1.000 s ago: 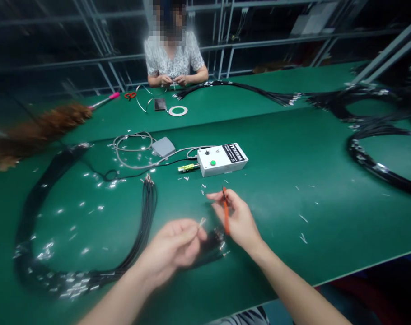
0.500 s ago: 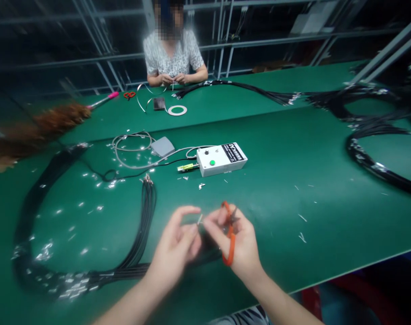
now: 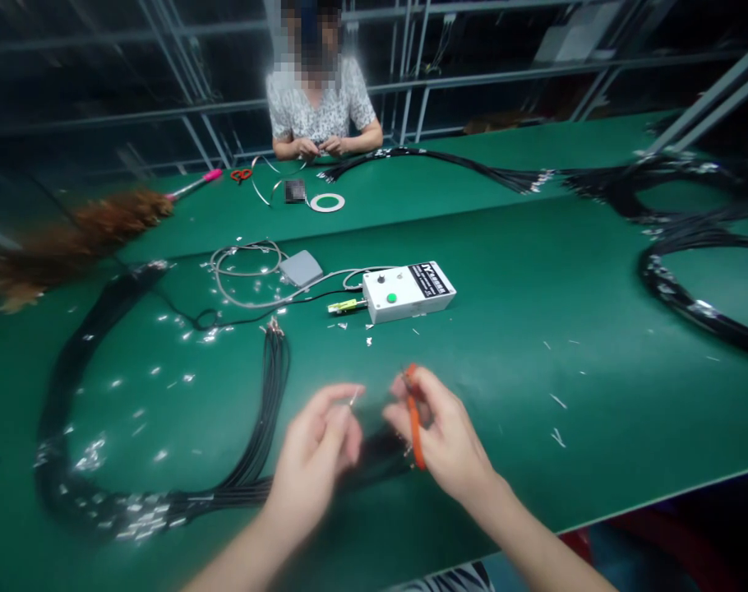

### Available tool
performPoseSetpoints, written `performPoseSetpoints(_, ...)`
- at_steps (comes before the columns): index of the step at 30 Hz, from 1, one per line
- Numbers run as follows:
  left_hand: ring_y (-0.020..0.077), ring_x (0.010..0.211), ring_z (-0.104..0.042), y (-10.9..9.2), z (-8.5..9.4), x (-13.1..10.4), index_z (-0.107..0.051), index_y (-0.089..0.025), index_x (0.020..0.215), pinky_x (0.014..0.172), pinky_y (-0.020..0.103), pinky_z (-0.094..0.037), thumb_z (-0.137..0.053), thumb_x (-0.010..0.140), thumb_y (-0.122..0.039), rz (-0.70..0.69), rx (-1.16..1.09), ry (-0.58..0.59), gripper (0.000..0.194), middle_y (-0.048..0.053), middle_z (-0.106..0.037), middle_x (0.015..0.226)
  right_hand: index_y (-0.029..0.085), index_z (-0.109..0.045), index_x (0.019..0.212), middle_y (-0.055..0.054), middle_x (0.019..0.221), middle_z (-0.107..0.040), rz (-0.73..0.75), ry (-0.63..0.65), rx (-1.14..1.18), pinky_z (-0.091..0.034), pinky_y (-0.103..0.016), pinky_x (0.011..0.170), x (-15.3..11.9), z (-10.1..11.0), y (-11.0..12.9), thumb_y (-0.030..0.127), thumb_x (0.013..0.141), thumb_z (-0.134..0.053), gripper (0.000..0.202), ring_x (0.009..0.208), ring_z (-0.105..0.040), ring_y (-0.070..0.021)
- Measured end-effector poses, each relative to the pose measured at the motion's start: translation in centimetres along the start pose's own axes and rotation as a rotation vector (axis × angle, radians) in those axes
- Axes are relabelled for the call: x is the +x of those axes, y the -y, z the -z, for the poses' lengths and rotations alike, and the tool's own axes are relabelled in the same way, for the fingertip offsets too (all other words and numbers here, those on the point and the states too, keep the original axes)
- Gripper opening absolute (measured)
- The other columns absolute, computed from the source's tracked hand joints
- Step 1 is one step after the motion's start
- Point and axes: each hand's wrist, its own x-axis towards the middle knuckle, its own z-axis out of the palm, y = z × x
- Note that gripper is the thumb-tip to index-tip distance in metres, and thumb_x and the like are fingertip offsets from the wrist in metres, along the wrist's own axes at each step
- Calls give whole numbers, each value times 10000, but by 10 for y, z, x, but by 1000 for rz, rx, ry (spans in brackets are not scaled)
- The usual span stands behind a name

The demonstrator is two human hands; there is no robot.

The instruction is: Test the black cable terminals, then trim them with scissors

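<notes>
My left hand (image 3: 316, 448) is closed, with thumb and fingers pinching a wire end (image 3: 354, 396) whose thin, pale tip sticks up. In my right hand (image 3: 457, 436) is a pair of scissors (image 3: 417, 423) with orange handles, the blades pointing up and away from me. A gap separates the two hands. Beneath them passes a bundle of black cables (image 3: 238, 493), blurred and partly covered by my left hand. One branch of cables (image 3: 269, 386) bends away across the table, with bare metallic ends at its tip.
Beyond my hands sits a white box (image 3: 390, 311) with a green button, wired to a grey pedal (image 3: 303, 269). Scraps litter the green table (image 3: 510, 329). More cable coils (image 3: 676, 304) lie right, a brush (image 3: 103, 222) left. A co-worker (image 3: 321, 115) sits opposite, near a tape roll (image 3: 328, 203).
My right hand has drawn away to the right from the wire end, and the scissors have turned in it. My left hand keeps its pinch. The view has shifted slightly.
</notes>
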Motion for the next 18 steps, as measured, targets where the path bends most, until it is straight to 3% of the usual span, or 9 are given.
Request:
performPoseSetpoints(3,72,466,-320,-4,4,0,-502,-139,1195,431,192,-197,-495,946,-421,17,-109,12,376,-51,-466,567,227,-529,765,13,721,-600,86,33,-338,-358,-280,601,4,6,-5,509,813,-656,313,608,-542,-149)
performPoseSetpoints(6,65,466,-316,-4,5,1,-504,-132,1193,431,191,-188,-515,939,-418,23,-152,17,382,-50,-470,570,217,-566,732,13,668,-630,216,38,-509,-309,-292,597,4,5,-8,555,834,-614,356,560,-534,-141)
performPoseSetpoints(18,69,473,-336,-5,4,0,-523,-122,1192,439,198,-197,-556,912,-447,49,-139,32,430,-48,-478,555,214,-662,736,-19,679,-717,354,58,-617,-258,-314,602,7,9,3,629,836,-575,436,559,-596,-151)
